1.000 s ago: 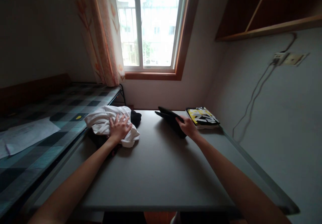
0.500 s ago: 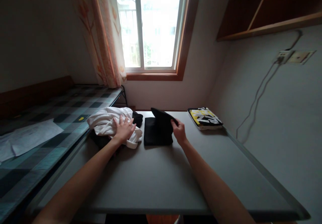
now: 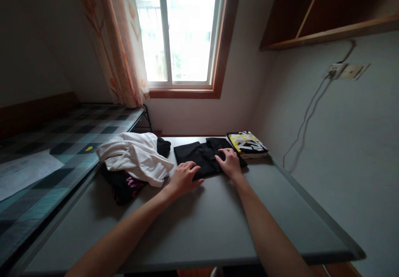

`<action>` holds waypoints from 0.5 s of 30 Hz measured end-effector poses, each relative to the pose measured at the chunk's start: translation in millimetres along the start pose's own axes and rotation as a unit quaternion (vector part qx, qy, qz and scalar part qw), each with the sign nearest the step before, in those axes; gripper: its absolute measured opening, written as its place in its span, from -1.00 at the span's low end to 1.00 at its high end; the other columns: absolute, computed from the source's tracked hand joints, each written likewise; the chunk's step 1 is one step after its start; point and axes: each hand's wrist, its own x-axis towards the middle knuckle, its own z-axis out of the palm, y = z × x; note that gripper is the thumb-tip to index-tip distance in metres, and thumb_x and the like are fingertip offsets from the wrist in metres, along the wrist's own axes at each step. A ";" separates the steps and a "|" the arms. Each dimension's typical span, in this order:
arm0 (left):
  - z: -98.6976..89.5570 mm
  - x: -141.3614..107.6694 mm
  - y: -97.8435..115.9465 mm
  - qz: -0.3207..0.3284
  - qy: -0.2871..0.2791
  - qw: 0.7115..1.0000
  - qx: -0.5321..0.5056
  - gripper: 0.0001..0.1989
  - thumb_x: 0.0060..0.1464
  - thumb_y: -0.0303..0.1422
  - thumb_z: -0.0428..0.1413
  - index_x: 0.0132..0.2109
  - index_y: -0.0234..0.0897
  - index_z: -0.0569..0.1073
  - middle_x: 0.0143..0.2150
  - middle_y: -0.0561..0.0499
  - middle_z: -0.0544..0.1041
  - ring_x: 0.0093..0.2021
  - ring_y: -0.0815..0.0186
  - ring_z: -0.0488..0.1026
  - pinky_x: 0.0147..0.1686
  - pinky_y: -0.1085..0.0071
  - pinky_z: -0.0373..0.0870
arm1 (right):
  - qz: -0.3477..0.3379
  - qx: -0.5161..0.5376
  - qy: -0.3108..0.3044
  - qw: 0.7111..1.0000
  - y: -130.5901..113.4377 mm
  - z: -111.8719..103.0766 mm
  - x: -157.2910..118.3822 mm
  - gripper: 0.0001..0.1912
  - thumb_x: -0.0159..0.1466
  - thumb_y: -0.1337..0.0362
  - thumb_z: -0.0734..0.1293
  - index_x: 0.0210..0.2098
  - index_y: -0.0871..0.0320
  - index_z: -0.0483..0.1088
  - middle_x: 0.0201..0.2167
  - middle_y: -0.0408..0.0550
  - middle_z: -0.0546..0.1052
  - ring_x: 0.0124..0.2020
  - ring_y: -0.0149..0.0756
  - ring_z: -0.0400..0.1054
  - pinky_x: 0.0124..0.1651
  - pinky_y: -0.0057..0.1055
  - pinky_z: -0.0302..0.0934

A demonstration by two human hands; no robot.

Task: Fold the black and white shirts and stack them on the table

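Note:
A black folded garment lies on the table, opened out sideways with creases across its middle; its exact kind I cannot tell. My left hand is at its near left edge, fingers bent and thumb apart, with nothing visible in it. On the right part of the garment rests my right hand, open, thumb spread from curved fingers. Left of them sits a crumpled white garment on a heap. Under it shows a black garment with pink lettering.
A folded black, white and yellow garment sits at the far right of the grey table. To the left is a bed with a checked cover and a paper sheet. A cord hangs on the right wall.
The black garment's raised flap has come down to the right, so it lies wider. My left hand has left the white garment and moved right to the black one. The view has shifted slightly.

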 end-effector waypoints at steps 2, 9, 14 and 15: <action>1.7 -2.7 4.4 0.000 -0.024 0.999 0.026 -0.76 0.13 -0.20 0.16 -0.09 -0.19 0.51 -0.12 -0.06 0.51 -0.10 0.18 0.44 -0.05 0.23 0.35 | 0.027 -0.023 -0.054 0.998 -4.0 3.8 -4.4 -0.62 0.13 0.16 0.35 -0.06 0.05 0.48 -0.16 0.06 0.47 -0.13 -0.10 0.33 -0.10 -0.22 0.19; -15.2 -4.9 -2.8 -0.041 -0.001 0.995 0.091 -0.82 0.22 -0.33 0.05 -0.28 -0.24 0.51 -0.29 -0.05 0.50 -0.22 0.19 0.41 -0.20 0.25 0.29 | 0.106 0.205 0.012 0.973 0.7 2.0 0.7 -0.56 0.04 0.30 0.36 -0.05 0.08 0.47 -0.23 0.05 0.52 -0.24 -0.16 0.37 -0.16 -0.28 0.26; -44.2 -3.0 -20.5 -0.100 0.115 0.987 0.059 -0.81 0.20 -0.31 0.06 -0.29 -0.22 0.55 -0.33 -0.04 0.51 -0.24 0.20 0.39 -0.18 0.26 0.28 | 0.103 0.284 0.065 0.951 17.3 -8.2 21.0 -0.49 0.05 0.22 0.28 0.02 0.12 0.38 -0.30 -0.05 0.50 -0.31 -0.25 0.36 -0.23 -0.30 0.31; -48.7 -2.0 -25.6 -0.116 0.134 0.984 0.028 -0.81 0.18 -0.31 0.08 -0.31 -0.22 0.56 -0.35 -0.02 0.51 -0.26 0.22 0.40 -0.21 0.29 0.28 | 0.117 0.310 0.092 0.939 26.0 -12.0 24.9 -0.49 0.06 0.20 0.25 0.02 0.14 0.36 -0.33 -0.07 0.48 -0.33 -0.27 0.35 -0.24 -0.31 0.31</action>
